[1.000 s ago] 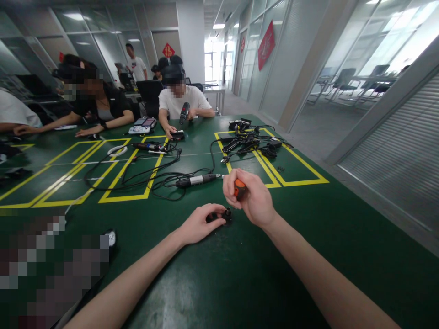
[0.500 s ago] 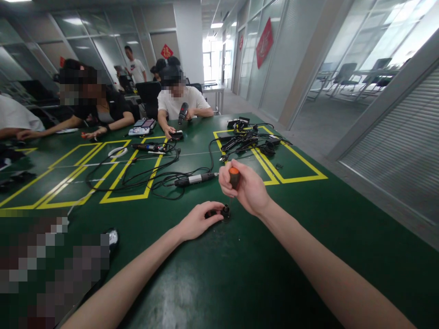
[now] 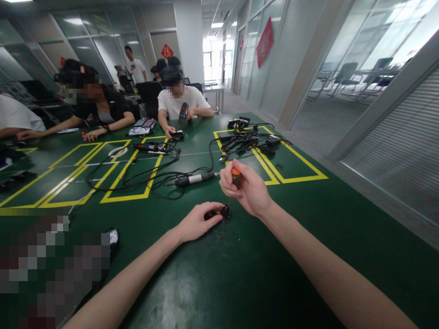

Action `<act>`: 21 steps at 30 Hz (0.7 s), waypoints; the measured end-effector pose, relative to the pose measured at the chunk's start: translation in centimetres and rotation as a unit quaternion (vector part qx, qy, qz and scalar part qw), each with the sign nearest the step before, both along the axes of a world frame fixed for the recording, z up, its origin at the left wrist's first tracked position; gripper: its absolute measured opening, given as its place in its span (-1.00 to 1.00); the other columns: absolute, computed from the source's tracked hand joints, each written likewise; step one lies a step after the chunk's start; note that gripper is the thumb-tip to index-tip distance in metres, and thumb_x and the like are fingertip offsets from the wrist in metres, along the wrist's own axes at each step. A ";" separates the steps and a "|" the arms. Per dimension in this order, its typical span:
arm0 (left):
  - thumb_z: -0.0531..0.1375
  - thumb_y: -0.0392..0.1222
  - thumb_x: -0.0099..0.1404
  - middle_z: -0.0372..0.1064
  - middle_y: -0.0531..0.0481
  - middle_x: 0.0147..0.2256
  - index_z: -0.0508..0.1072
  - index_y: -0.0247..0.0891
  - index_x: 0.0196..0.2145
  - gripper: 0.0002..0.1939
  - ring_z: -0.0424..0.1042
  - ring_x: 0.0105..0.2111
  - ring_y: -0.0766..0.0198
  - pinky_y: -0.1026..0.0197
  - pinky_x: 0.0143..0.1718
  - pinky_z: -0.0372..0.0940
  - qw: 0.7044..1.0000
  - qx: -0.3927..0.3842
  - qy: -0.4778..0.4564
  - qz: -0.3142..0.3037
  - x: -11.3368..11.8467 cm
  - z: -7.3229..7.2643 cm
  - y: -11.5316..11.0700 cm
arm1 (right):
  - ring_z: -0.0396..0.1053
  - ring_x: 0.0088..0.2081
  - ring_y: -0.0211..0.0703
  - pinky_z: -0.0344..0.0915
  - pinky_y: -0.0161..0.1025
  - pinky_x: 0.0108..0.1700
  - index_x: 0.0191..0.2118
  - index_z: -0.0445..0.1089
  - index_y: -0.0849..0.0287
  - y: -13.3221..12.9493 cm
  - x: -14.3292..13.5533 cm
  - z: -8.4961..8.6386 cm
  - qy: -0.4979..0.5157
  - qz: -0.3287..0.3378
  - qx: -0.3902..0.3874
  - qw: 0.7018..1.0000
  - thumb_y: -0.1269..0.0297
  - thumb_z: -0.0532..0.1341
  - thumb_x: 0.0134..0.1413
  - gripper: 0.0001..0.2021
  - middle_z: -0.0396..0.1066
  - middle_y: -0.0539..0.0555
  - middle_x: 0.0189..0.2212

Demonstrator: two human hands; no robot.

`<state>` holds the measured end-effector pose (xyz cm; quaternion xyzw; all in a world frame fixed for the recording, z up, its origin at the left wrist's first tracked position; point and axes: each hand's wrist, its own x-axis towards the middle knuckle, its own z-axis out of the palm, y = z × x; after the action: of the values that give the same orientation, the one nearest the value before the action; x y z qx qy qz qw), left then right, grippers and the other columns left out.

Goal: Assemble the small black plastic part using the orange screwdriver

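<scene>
Low over the green table, my left hand (image 3: 200, 222) grips a small black part (image 3: 225, 212) between thumb and fingers, and the part rests on the tabletop. My right hand (image 3: 247, 188) is wrapped round the orange and dark handle of a screwdriver (image 3: 236, 177), held upright above and slightly right of the part. Its thin shaft points down towards the part's right side; whether the tip touches it I cannot tell. The fingers of my left hand hide some of the black part.
A silver and black electric tool (image 3: 195, 179) with looped cables lies beyond my hands. Black adapters and cables (image 3: 240, 141) are heaped at the back right. Across the green table (image 3: 295, 274), a person (image 3: 181, 98) holds a power drill (image 3: 183, 113).
The screwdriver handle has turned and shifted slightly in my right hand. My left hand and the black part are nearly still. Another person's hand at the left has turned palm down.
</scene>
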<state>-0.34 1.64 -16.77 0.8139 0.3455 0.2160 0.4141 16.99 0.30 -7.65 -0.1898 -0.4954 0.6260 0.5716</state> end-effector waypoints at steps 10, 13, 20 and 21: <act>0.21 -0.15 0.37 0.53 -0.09 -0.02 0.50 -0.21 0.11 -0.62 0.48 -0.13 0.21 0.16 0.00 0.38 1.000 0.018 0.013 0.010 -0.3 -0.4 -0.4 | -0.09 -0.69 -0.43 -0.19 -0.40 -0.64 -0.41 0.21 0.11 -0.1 -0.1 -0.1 0.012 -0.038 0.026 0.999 0.03 0.23 0.22 -0.69 0.17 -0.16 -0.65; 0.21 -0.16 0.36 0.53 -0.08 -0.03 0.51 -0.21 0.11 -0.62 0.48 -0.13 0.20 0.16 -0.02 0.39 1.000 0.018 0.016 0.015 -0.2 -0.4 -0.5 | -0.09 -0.68 -0.44 -0.16 -0.39 -0.63 -0.47 0.23 0.14 0.1 0.1 -0.1 0.008 -0.026 0.014 1.000 -0.01 0.22 0.22 -0.63 0.14 -0.14 -0.67; 0.21 -0.16 0.36 0.53 -0.08 -0.08 0.52 -0.23 0.08 -0.64 0.47 -0.16 0.22 0.18 -0.04 0.37 0.999 0.028 0.017 0.028 -0.2 -1.1 -0.4 | -0.28 -0.69 -0.42 -0.26 -0.41 -0.64 -0.40 0.18 0.08 0.3 0.3 -0.2 0.038 -0.001 -0.008 0.999 0.02 0.21 0.20 -0.70 0.00 -0.23 -0.72; 0.21 -0.16 0.36 0.53 -0.08 -0.08 0.52 -0.23 0.08 -0.64 0.47 -0.16 0.22 0.18 -0.04 0.37 0.999 0.029 0.016 0.027 -0.2 -1.2 -0.4 | -0.26 -0.69 -0.42 -0.25 -0.42 -0.64 -0.39 0.17 0.08 0.2 0.3 -0.2 0.036 -0.006 -0.006 0.999 0.06 0.21 0.20 -0.72 0.03 -0.22 -0.71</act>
<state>-0.52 1.20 -17.94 0.8194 0.3675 0.2242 0.3784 17.24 0.53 -7.81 -0.1733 -0.4698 0.6320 0.5915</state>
